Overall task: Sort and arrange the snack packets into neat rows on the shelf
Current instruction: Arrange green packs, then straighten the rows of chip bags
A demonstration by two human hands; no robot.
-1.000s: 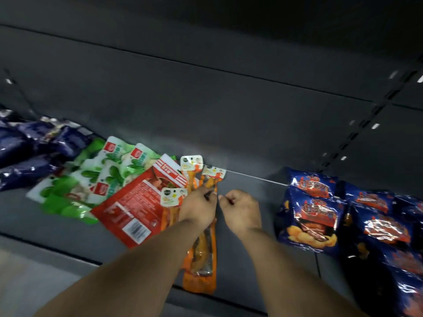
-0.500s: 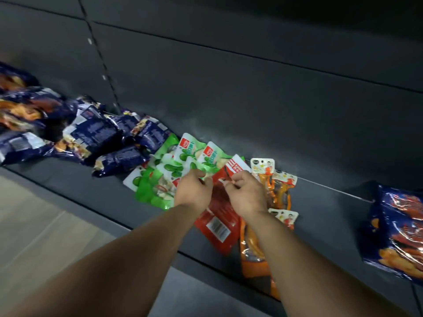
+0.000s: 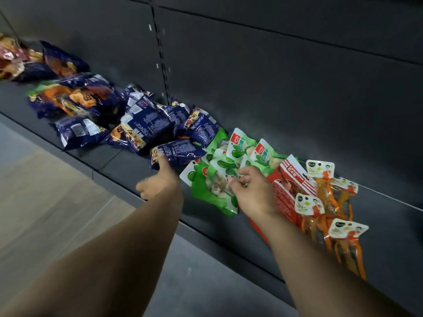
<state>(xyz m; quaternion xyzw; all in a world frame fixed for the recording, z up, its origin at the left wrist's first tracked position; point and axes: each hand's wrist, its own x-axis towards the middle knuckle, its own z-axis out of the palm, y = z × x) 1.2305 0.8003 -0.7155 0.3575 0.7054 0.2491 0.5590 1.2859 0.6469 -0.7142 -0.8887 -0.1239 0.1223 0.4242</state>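
Note:
A dark shelf (image 3: 103, 157) carries snack packets lying loose. Several green packets (image 3: 206, 191) overlap in a heap at the centre. My right hand (image 3: 253, 193) rests on that heap, its fingers curled and pinching the edge of one green packet. To the right lie a red packet (image 3: 291, 179) and several long orange packets (image 3: 329, 202), fanned out. Left of the green heap is a small blue packet (image 3: 180, 153). My left hand (image 3: 160, 183), blurred, reaches to it with its fingertips touching the packet's near corner.
More blue packets (image 3: 142, 126) are piled further left along the shelf, with mixed blue and orange ones (image 3: 68, 97) beyond. The dark back panel (image 3: 251, 76) rises behind. The shelf's front edge (image 3: 206, 228) runs diagonally; light floor (image 3: 45, 202) lies below left.
The view has swung left. Both hands moved left, off the orange and red packets: the right onto the green heap, the left out to the small blue packet.

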